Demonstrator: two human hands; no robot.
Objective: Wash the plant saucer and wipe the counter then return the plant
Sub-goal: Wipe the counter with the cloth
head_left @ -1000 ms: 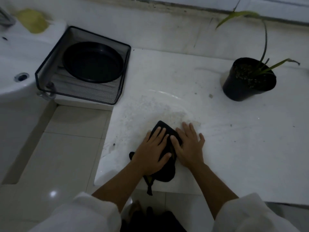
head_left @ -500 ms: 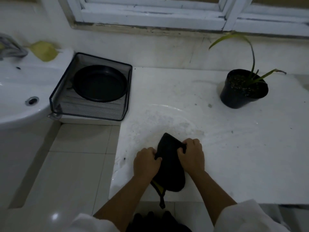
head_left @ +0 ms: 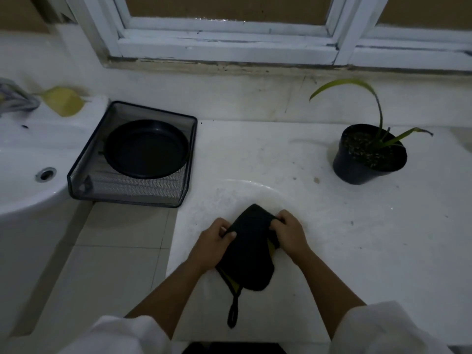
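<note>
While no brand, label or writing can be read anywhere in this dim view, the containers are plain to see. A black mesh tray (head_left: 132, 192) sits at the counter's left end, just beside the white sink (head_left: 23, 159), and holds the black plant saucer (head_left: 146, 148), which looks empty. Far to the right, well apart from the tray, the black plant pot (head_left: 367, 155) stands upright on the white counter (head_left: 370, 238), filled with speckled soil from which a few thin green leaves rise. Near the front edge, both hands grip a black cloth (head_left: 249, 249) with a yellow underside and a hanging loop; the left hand (head_left: 213, 245) has its fingers curled closed on the cloth's left edge, and the right hand (head_left: 290, 232) pinches its right edge. A yellowish leaf (head_left: 62, 101) lies on the ledge behind the sink.
</note>
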